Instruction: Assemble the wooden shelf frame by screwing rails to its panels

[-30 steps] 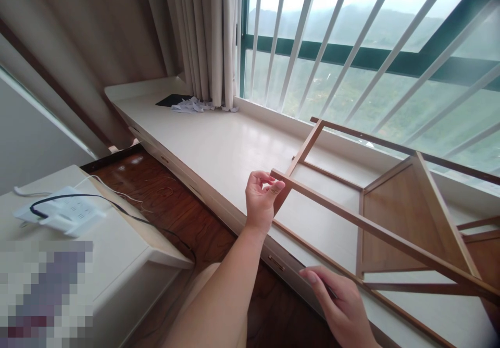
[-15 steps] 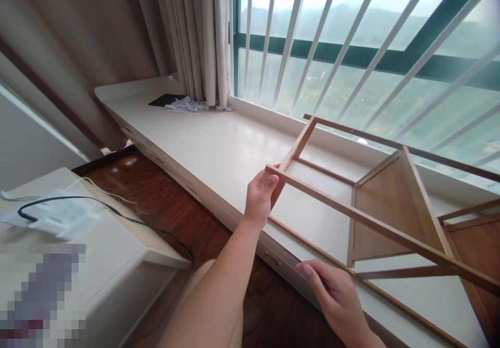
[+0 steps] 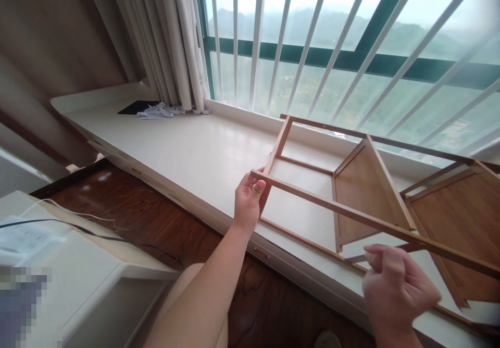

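Note:
A wooden shelf rack (image 3: 367, 191) with flat board panels lies on its side on the white window ledge (image 3: 203, 150). Its open end points towards the curtain. My left hand (image 3: 248, 202) is closed around that end, at the corner where the crosspiece meets the near long rail, thumb on the front. Lower right, my right hand (image 3: 400, 285) is curled into a fist in front of the rack's near side, apart from the upper rail. Whatever its fingers may hold is hidden.
White shredded paper (image 3: 160, 111) and a dark flat item (image 3: 135, 108) lie by the curtain (image 3: 167, 40). Behind the rack stands a barred window (image 3: 258, 35). At lower left, a white cabinet (image 3: 94, 275) carries a power strip (image 3: 31, 238) and cables. Dark wood floor (image 3: 128, 202) lies between.
My right hand has moved right and its fingers have curled tighter. The view has swung right, so the rack appears further left. My left hand keeps its grip on the same corner.

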The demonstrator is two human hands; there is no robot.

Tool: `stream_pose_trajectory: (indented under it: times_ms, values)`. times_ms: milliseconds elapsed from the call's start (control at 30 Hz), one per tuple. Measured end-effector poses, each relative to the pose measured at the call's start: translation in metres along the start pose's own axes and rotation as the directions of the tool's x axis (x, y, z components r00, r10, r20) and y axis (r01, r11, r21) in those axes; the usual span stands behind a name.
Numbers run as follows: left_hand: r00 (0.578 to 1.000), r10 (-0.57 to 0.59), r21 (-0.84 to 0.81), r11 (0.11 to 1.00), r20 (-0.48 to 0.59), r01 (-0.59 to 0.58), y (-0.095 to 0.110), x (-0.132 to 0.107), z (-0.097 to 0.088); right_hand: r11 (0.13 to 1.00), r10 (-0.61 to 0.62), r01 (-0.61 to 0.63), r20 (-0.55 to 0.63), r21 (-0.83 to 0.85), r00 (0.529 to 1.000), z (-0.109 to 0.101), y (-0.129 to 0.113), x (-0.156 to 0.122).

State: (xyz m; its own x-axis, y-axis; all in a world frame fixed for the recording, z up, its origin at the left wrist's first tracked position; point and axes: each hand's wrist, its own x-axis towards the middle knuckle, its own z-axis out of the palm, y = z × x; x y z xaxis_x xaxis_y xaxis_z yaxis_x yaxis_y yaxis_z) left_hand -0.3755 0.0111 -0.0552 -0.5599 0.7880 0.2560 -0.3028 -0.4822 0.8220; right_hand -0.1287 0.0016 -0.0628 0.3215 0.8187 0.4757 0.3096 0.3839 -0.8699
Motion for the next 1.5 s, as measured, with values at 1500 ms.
stream_pose_trajectory:
  times_ms: [1500]
  values:
    - [0.995, -0.022, 0.132, 0.991, 0.1, 0.009, -0.046, -0.063, 0.075, 0.917, 0.359, -0.293, -0.241, 0.269, 0.902, -0.106, 0.062, 0.07]
